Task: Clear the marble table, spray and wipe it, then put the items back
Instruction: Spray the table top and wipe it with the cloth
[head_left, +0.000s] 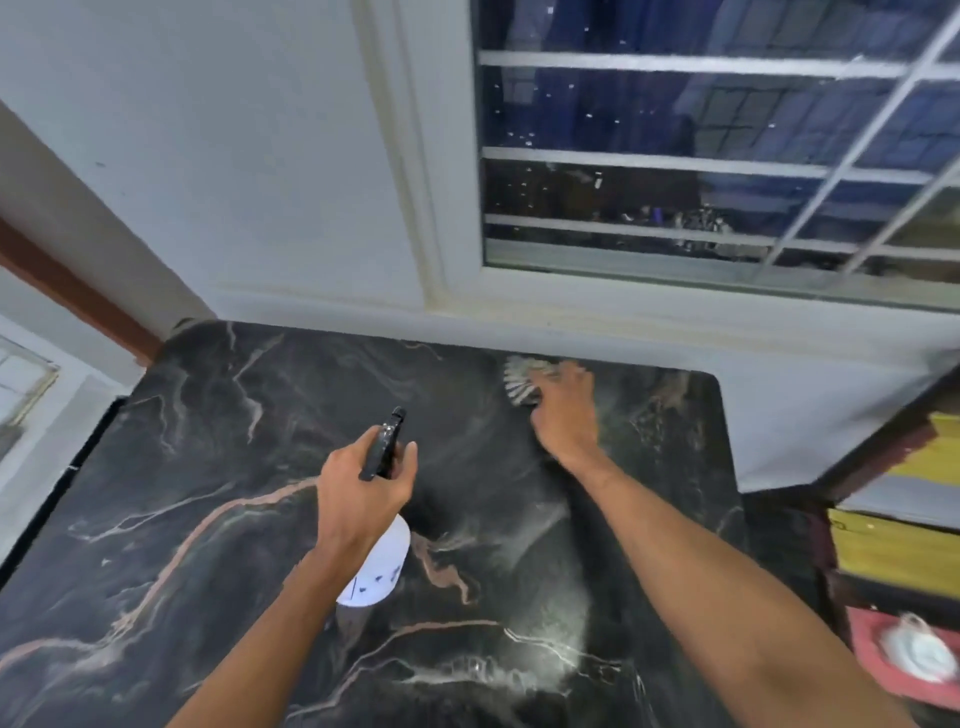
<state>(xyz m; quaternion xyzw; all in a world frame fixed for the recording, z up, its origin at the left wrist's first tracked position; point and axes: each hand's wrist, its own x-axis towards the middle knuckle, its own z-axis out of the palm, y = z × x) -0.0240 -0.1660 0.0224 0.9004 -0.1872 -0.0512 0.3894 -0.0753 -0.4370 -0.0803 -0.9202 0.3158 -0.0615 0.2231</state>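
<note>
1. The left grip (358, 499) is clenched round the neck of a spray bottle (379, 564). Its fingers curl at the black trigger head, whose nozzle points toward the far side.
2. The bottle's white body hangs below the palm, tilted, over the middle of the desk, with a faint reflection on the stone beneath its base.
3. The right grip (565, 418) lies palm down on a pale cloth (521, 378) at the far right of the desk, close to the far edge. Blur hides the fingers, so I cannot tell whether they curl round the cloth or only press flat on it.
4. The cloth fans out in folds from under the fingertips toward the far left (grey-white, crumpled).
5. The two grips are well apart, the right one farther away and to the right of the left one.
6. The marble desk (208, 467) is black with pink and white veins. A dull misty sheen (550, 566) runs over its right half, beside the right forearm and down toward the near edge.
7. Beyond the far edge stands a white wall (234, 156), and to the right of it a barred window (701, 156), dark outside.
8. To the right of the desk is a dark shelf (878, 431) holding yellow stacks (893, 551). Nearer lies a red thing (872, 660) with something white (917, 652) on it (too blurred to name).
</note>
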